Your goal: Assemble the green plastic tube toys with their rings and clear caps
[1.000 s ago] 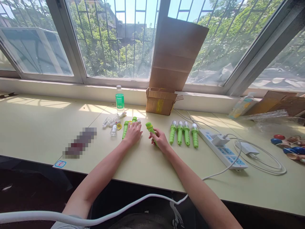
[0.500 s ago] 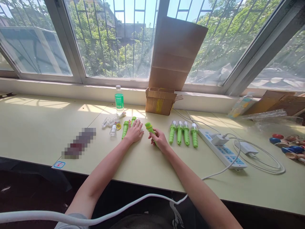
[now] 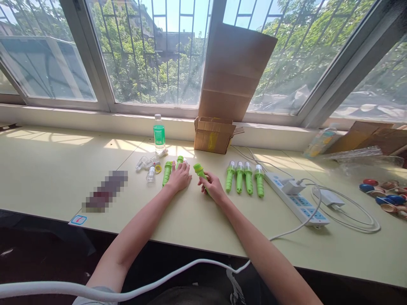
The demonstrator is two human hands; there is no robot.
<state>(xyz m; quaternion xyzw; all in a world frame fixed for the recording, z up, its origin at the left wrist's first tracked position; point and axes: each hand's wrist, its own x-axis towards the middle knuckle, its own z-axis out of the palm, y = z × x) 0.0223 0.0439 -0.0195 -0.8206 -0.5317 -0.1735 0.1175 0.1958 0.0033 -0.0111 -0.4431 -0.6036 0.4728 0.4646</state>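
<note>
My right hand [image 3: 213, 187] grips a green plastic tube [image 3: 199, 170] that tilts up and to the left off the pale table [image 3: 57, 169]. My left hand [image 3: 179, 177] lies palm down on the table with its fingers over another green tube [image 3: 179, 160]; a third green tube [image 3: 166, 172] lies just left of that hand. Several clear plastic caps [image 3: 149, 163] and a yellow ring [image 3: 158, 168] are scattered further left. To the right of my right hand, several finished green tubes with clear tips [image 3: 244, 176] lie side by side in a row.
A green-labelled water bottle [image 3: 159, 133] and an open cardboard box [image 3: 213, 134] stand by the window sill. A white power strip [image 3: 297, 199] with a charger and coiled cable [image 3: 349, 212] lies at the right. Coloured wooden toys [image 3: 386, 196] sit at the far right edge.
My left hand has drawn back slightly, so more of the green tube under its fingertips shows. My right hand and its tube have barely moved.
</note>
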